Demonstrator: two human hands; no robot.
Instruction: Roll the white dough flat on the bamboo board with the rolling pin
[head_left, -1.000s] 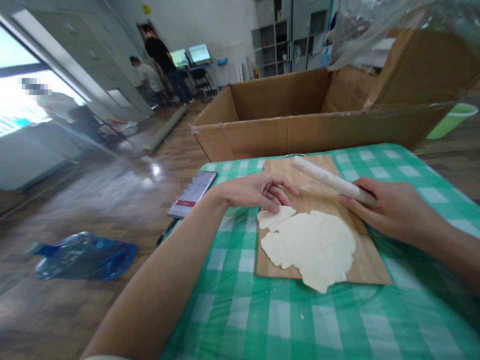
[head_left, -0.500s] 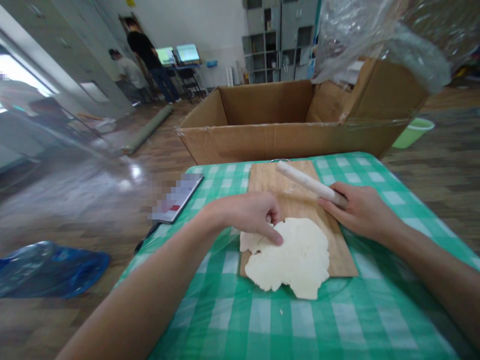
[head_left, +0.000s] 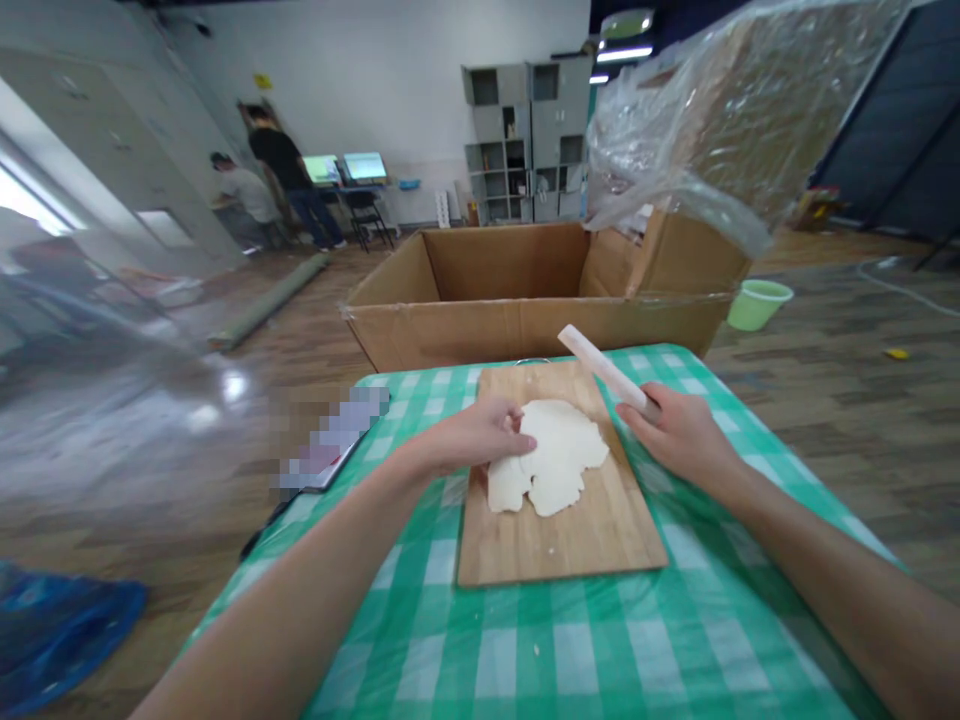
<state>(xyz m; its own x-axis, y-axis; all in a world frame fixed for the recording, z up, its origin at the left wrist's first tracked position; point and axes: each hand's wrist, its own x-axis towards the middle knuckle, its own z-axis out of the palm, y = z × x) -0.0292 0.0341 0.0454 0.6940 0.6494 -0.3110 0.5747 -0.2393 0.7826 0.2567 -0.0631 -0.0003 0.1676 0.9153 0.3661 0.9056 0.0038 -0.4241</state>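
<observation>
A thin, flat sheet of pale dough [head_left: 561, 455] with ragged edges lies on the wooden cutting board [head_left: 559, 550]. My left hand [head_left: 491, 432] is at the dough's left edge, its thumb on top and its fingers curled, pinching the sheet there. In my right hand [head_left: 679, 430] is a whitish rolling pin [head_left: 606, 370], gripped by its near end. The pin slants up and to the left, raised over the board's far right side. Where the left fingertips meet the dough is partly hidden.
Under the board is a green-and-white checked tablecloth [head_left: 495, 650]. A blurred flat device [head_left: 337, 440] lies at the table's left edge. Beyond the table stands a large open cardboard box [head_left: 525, 325]; a green bucket [head_left: 757, 305] is on the floor at right. Two people are far back left.
The dough has moved away from me and been turned, and now lies wholly on the board instead of overhanging its near edge. My left hand moved with it. The camera view tilted up.
</observation>
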